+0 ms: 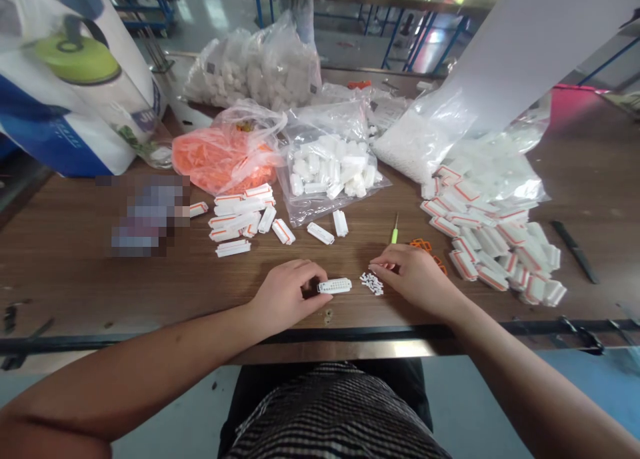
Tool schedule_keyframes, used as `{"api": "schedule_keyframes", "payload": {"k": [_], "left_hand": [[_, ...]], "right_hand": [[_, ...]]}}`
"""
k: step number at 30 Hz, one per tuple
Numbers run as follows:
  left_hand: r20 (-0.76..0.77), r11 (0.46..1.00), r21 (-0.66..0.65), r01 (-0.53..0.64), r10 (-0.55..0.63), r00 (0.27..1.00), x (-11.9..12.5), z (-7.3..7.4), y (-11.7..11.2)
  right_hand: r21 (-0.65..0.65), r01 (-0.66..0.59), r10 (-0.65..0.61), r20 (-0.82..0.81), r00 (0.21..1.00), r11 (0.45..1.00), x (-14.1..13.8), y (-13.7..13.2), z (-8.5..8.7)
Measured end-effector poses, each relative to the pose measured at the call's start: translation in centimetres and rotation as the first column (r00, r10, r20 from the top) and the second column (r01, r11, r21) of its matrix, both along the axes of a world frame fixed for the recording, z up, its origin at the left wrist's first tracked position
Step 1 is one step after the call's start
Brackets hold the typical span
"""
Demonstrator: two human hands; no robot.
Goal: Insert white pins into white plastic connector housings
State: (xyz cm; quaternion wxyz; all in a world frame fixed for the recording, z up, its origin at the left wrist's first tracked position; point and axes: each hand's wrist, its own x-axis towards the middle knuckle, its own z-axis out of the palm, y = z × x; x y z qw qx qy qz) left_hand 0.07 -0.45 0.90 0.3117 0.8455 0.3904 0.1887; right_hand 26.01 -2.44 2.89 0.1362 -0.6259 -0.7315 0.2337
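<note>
My left hand (290,293) pinches the left end of a white connector housing (336,285), whose face with rows of small holes is turned up. Beside its right end lies a little heap of small white plugs (372,283) on the brown tabletop. Over the right edge of that heap is my right hand (413,275), thumb and fingertips drawn together; whatever sits between them is too small to make out. Just beyond this hand lies a thin pick with a green handle (395,235). Some orange frames (421,245) are partly hidden behind the same hand.
White housings with orange edges (240,215) lie at left, more in a pile (500,245) at right. Behind stand a bag of orange parts (225,155), a bag of white housings (333,169) and a green-lidded bottle (83,59). A dark strip (575,252) lies far right.
</note>
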Motion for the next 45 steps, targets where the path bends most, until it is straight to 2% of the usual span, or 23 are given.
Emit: {"api": "schedule_keyframes", "payload": {"k": [5, 8, 13, 16, 19, 21, 24, 29, 35, 41, 45], "left_hand": [[-0.001, 1.000, -0.006, 0.000, 0.000, 1.000, 0.0, 0.0, 0.0], [0.000, 1.000, 0.001, 0.006, -0.006, 1.000, 0.0, -0.1, 0.0], [0.020, 1.000, 0.029, 0.011, -0.012, 1.000, 0.2, -0.5, 0.0], [0.020, 1.000, 0.023, 0.003, -0.003, 1.000, 0.1, -0.3, -0.2], [0.022, 0.999, 0.016, 0.034, -0.035, 0.999, -0.1, 0.0, -0.4], [0.015, 0.997, 0.027, 0.067, -0.067, 0.998, -0.2, 0.1, -0.5], [0.040, 0.996, 0.074, 0.047, -0.050, 0.998, -0.3, -0.4, -0.7], [0.081, 0.990, 0.142, 0.013, -0.025, 0.996, -0.2, -1.3, -0.8], [0.069, 0.993, 0.111, 0.032, -0.040, 0.997, -0.1, -1.1, -0.7], [0.056, 0.996, 0.080, 0.045, -0.049, 0.997, -0.1, -1.0, -0.5], [0.046, 0.997, 0.062, 0.049, -0.052, 0.998, 0.0, -1.0, -0.5]], "right_hand": [[0.028, -0.004, 0.002, 0.059, 0.998, 1.000, -0.7, 0.1, 0.1], [0.030, 0.023, -0.025, 0.041, 0.999, 0.999, -0.7, 0.0, -0.1], [0.077, 0.086, -0.080, -0.073, 0.994, 0.993, -0.7, -0.4, -1.1], [0.097, 0.109, -0.087, -0.211, 0.974, 0.989, -1.5, -0.9, -1.2], [0.108, 0.050, -0.008, -0.351, 0.937, 0.993, -3.2, -1.4, -0.7], [0.130, -0.013, 0.062, -0.380, 0.923, 0.991, -4.3, -1.7, -0.4], [0.165, -0.068, 0.123, -0.350, 0.929, 0.984, -5.5, -1.8, -0.4], [0.196, -0.078, 0.140, -0.323, 0.936, 0.978, -5.7, -1.7, -0.8], [0.249, -0.100, 0.162, -0.241, 0.957, 0.963, -6.0, -1.7, -0.7], [0.364, -0.217, 0.255, -0.060, 0.965, 0.906, -6.1, -1.6, -0.5], [0.354, -0.293, 0.303, 0.030, 0.953, 0.888, -5.7, -1.8, 0.1]]}}
